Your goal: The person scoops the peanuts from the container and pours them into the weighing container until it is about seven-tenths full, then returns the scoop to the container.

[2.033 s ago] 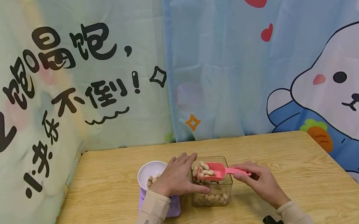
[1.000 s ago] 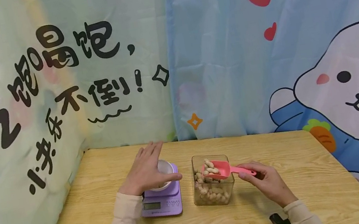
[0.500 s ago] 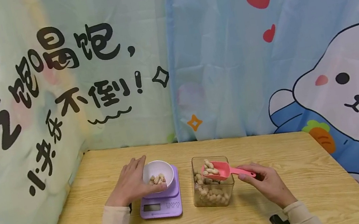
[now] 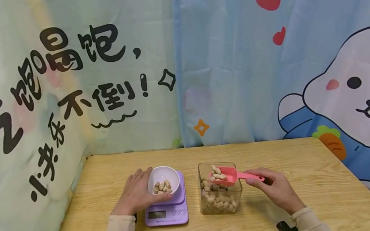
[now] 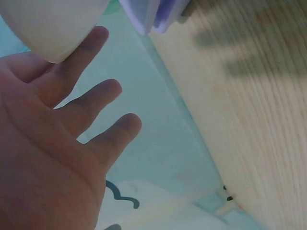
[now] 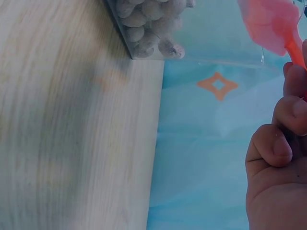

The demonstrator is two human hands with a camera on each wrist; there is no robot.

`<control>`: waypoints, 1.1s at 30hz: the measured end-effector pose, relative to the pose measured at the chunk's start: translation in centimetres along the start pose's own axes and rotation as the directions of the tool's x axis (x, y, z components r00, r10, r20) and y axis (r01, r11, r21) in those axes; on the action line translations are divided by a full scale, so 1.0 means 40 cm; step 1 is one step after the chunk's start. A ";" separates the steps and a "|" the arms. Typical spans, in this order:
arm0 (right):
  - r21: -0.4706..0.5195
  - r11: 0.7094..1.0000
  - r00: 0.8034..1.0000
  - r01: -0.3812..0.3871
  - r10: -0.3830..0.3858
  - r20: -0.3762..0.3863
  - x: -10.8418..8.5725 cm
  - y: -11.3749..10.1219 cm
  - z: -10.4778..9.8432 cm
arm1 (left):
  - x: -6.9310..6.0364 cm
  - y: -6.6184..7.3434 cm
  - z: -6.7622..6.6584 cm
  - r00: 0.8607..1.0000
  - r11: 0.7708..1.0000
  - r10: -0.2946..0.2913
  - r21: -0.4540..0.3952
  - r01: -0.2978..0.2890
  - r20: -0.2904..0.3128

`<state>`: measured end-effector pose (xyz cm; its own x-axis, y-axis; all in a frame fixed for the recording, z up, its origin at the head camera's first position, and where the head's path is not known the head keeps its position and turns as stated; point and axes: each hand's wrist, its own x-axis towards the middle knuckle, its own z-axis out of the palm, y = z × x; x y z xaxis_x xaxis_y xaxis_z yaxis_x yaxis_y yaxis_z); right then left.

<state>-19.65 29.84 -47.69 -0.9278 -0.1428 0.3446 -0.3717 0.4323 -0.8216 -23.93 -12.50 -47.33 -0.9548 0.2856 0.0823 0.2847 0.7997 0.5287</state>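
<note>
A white bowl [image 4: 169, 172] with several peanuts [image 4: 162, 186] in it is over a purple kitchen scale [image 4: 172, 217]; whether it touches the scale is hard to tell. My left hand [image 4: 136, 195] holds the bowl at its left side, thumb across the front; in the left wrist view the other fingers [image 5: 103, 103] are spread below the bowl [image 5: 57, 24]. My right hand [image 4: 274, 190] pinches the handle of a pink scoop [image 4: 231, 175]. Peanuts lie in the scoop, which is at the top of a clear square container [image 4: 222, 206] of peanuts.
A wooden table [image 4: 262, 225] carries everything, the container standing right of the scale. Printed curtains [image 4: 220, 64] hang along the table's back and left sides. A small black object [image 4: 287, 230] is by the right wrist.
My left hand has left the container, moved left over the bowl and taken hold of its side. The right hand with the scoop has stayed almost still.
</note>
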 end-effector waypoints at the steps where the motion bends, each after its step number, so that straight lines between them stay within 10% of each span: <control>1: -0.004 1.000 1.000 0.000 0.000 0.000 0.003 0.001 0.000 | -0.002 -0.002 0.001 1.000 1.000 -0.001 -0.004 0.001 -0.002; 33: -0.009 0.988 0.970 0.152 -0.147 0.194 0.190 -0.152 0.182 | -0.003 0.005 0.001 1.000 1.000 -0.002 -0.003 0.002 0.001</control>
<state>-24.68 19.66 -43.37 -0.8514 -0.3748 0.3670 -0.5078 0.4135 -0.7558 -23.77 -12.36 -47.27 -0.9552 0.2847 0.0809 0.2830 0.7985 0.5314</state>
